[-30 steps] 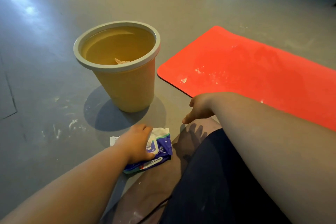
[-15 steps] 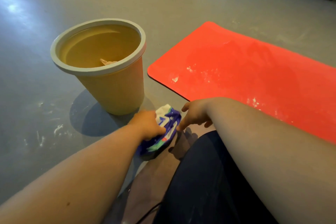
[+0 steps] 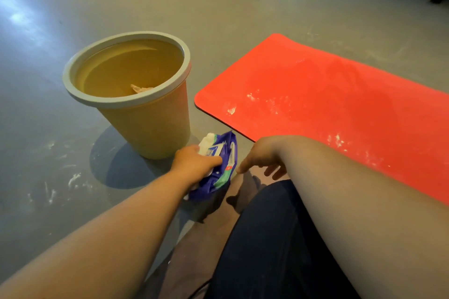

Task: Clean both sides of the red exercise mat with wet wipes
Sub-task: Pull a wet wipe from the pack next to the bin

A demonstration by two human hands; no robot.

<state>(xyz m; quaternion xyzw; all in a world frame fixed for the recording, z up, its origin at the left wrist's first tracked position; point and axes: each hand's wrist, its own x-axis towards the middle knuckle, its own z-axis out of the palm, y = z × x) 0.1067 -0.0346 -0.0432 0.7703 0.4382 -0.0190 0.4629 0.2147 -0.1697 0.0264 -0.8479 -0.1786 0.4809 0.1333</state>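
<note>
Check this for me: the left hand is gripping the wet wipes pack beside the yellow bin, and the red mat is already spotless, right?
Not spotless: the head view shows white smears and specks on the red mat near its close corner. The rest holds: the left hand grips the wet wipes pack beside the yellow bin.

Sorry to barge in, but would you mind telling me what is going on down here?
A person sitting on the grey floor is getting wipes ready. Their left grip holds the purple wet-wipe pack, tilted, beside the yellow bin. The right grip hovers open just right of the pack, fingers spread. The red mat lies flat nearby with white smudges on it.
</note>
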